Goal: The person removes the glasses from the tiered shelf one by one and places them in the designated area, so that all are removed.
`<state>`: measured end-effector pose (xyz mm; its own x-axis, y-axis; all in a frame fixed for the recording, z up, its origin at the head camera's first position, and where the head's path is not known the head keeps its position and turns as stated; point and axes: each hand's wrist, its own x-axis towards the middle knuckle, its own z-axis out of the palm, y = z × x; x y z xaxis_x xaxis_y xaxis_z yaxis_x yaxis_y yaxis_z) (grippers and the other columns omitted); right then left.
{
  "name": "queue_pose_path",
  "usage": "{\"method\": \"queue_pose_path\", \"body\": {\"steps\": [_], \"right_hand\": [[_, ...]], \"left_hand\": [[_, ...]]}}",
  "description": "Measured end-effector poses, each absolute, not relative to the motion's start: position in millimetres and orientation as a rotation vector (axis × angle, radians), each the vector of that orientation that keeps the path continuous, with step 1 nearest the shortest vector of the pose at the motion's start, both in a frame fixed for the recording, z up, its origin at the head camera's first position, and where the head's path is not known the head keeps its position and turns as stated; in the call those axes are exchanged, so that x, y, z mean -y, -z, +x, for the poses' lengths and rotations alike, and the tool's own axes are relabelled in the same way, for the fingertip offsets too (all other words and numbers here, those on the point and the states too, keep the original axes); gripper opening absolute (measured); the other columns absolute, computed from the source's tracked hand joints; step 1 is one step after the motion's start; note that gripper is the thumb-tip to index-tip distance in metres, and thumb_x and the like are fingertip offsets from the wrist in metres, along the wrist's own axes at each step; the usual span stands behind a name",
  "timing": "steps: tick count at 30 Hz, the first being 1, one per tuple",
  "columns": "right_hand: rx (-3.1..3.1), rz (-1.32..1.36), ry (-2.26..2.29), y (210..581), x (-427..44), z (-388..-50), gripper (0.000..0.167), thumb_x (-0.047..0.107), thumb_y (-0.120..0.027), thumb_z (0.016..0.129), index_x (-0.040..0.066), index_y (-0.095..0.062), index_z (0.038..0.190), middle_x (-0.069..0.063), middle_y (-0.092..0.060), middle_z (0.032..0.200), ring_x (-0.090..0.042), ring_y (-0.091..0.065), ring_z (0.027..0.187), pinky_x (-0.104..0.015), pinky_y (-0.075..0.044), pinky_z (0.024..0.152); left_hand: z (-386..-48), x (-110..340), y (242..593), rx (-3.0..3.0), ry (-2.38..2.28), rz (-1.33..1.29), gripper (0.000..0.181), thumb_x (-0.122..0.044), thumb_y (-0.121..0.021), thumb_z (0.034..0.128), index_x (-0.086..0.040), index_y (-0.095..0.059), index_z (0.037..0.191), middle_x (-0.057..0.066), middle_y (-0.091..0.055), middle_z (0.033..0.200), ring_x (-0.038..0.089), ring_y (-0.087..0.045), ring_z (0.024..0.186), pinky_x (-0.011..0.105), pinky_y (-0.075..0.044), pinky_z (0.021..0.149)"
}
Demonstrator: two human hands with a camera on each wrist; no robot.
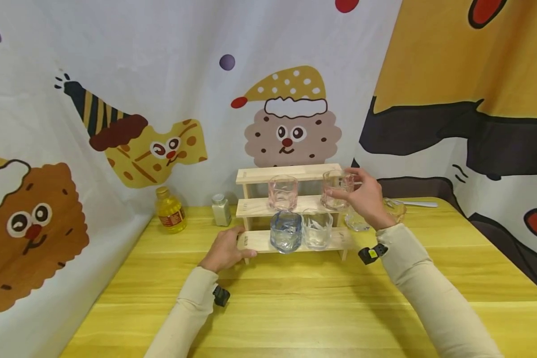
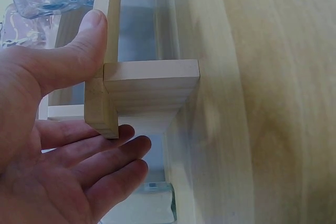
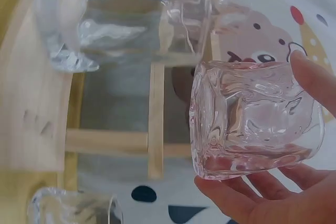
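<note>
My right hand [image 1: 364, 196] holds a clear pink-tinted glass [image 1: 333, 180] at the right end of the middle shelf, thumb on one side and fingers on the other. I cannot tell whether its base touches the shelf. My left hand [image 1: 223, 251] grips the left end of the bottom shelf of a three-step wooden rack [image 1: 257, 241]. The left wrist view shows its thumb [image 2: 84, 40] on the board and the fingers round the far side. Another pink glass [image 1: 283, 193] stands on the middle shelf. A blue glass [image 1: 286, 232] and a clear glass [image 1: 317, 229] sit side by side on the bottom one.
A yellow bottle [image 1: 171, 213] and a small lidded jar [image 1: 221, 211] stand left of the rack. Right of it, partly behind my right hand, are a clear glass [image 1: 356, 222], an amber glass [image 1: 400, 210] and a pale flat utensil [image 1: 420, 204]. A printed curtain [image 1: 170, 59] hangs behind the table.
</note>
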<state>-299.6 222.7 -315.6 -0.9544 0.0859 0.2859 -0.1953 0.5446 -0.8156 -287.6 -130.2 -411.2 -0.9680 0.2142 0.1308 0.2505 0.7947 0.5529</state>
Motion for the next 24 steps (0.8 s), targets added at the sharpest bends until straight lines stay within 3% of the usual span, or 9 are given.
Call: {"method": "queue_pose_path", "body": {"steps": [9, 14, 20, 24], "right_hand": [[2.501, 0.031, -1.306, 327, -255, -280, 0.086, 0.051, -0.08, 0.082, 0.013, -0.043, 0.15, -0.018, -0.054, 0.134, -0.025, -0.051, 0.106, -0.035, -0.044, 0.083], [2.477, 0.02, -1.335, 335, -269, -271, 0.083, 0.046, -0.08, 0.084, 0.009, -0.043, 0.149, -0.017, -0.051, 0.132, -0.023, -0.046, 0.107, -0.037, -0.04, 0.088], [2.465, 0.029, -1.326, 342, -283, -260, 0.082, 0.041, -0.079, 0.086, 0.007, -0.041, 0.15, -0.02, -0.048, 0.136, -0.033, -0.045, 0.118, -0.049, -0.037, 0.097], [2.5, 0.009, -1.317, 347, -290, -253, 0.084, 0.042, -0.079, 0.086, 0.005, -0.039, 0.15, -0.024, -0.047, 0.14, -0.042, -0.043, 0.125, -0.057, -0.037, 0.1]], "left_hand": [[-287, 129, 411, 2.914, 0.926, -0.399, 0.066, -0.033, -0.088, 0.0768, -0.004, -0.061, 0.129, 0.014, -0.071, 0.114, 0.019, -0.062, 0.09, 0.037, -0.051, 0.079], [-288, 130, 410, 2.92, 0.942, -0.387, 0.066, -0.032, -0.088, 0.0766, -0.004, -0.06, 0.13, 0.014, -0.071, 0.112, 0.018, -0.06, 0.086, 0.035, -0.05, 0.076], [-288, 130, 410, 2.926, 0.931, -0.375, 0.069, -0.033, -0.088, 0.0768, -0.003, -0.06, 0.132, 0.015, -0.07, 0.118, 0.019, -0.062, 0.092, 0.039, -0.052, 0.083], [-287, 131, 410, 2.93, 0.934, -0.371, 0.07, -0.033, -0.088, 0.0768, -0.003, -0.059, 0.133, 0.015, -0.07, 0.116, 0.019, -0.061, 0.089, 0.037, -0.052, 0.081]]}}
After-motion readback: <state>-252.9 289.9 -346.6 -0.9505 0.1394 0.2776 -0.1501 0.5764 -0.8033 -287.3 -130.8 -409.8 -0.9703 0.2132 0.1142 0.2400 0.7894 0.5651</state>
